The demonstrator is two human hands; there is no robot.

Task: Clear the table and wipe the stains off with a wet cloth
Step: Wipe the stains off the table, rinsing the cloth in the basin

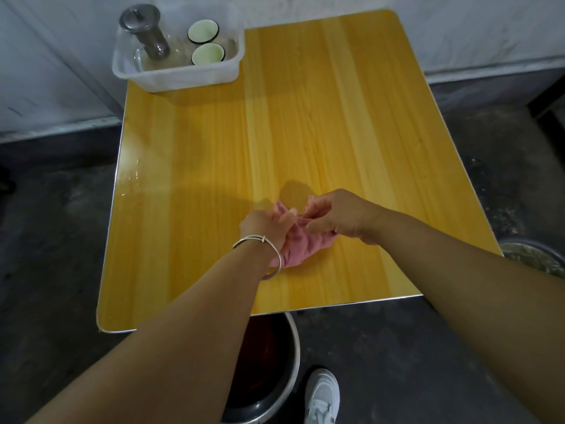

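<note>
A crumpled pink cloth (301,246) lies on the yellow wooden table (321,123), near its front edge. My left hand (264,226), with a silver bangle on the wrist, grips the cloth's left side. My right hand (339,217) pinches the cloth's upper right part with curled fingers. Both hands meet over the cloth and cover much of it. A few wet droplets (134,175) glisten near the table's left edge.
A translucent plastic tub (180,73) sits on the far left corner, holding a steel-lidded glass pot (146,32) and two green-lined cups (203,30) (208,54). A metal basin (269,362) stands on the floor under the near edge, beside a white shoe (322,396). Another basin (535,258) is at the right.
</note>
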